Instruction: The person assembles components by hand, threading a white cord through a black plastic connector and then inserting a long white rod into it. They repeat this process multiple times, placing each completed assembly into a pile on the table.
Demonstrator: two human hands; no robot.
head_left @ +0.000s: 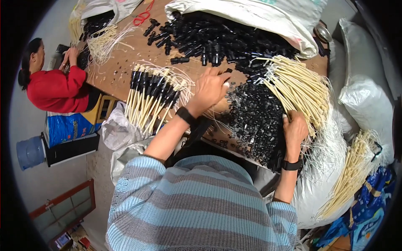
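My left hand (209, 88) reaches over the table with its fingers apart, a pale wrap on one fingertip. Just beyond it lies a heap of black plastic connector housings (205, 39); I see nothing held in it. At the right, my right hand (295, 129) has its fingers curled at the edge of a bundle of cream tubes with thin white wires (299, 85). What those fingers pinch, if anything, is hidden. Between my hands spreads a pile of small black and clear parts (257, 117). Left of my left forearm lie cream tubes with black connectors fitted on them (153, 90).
A white woven sack (251, 12) lies open behind the housings. Red-handled scissors (142, 16) rest at the far edge of the table (111, 77). Another person in red (58, 88) works at the far left. Full white sacks (366, 88) stand at the right, with more cream tubes (349, 180).
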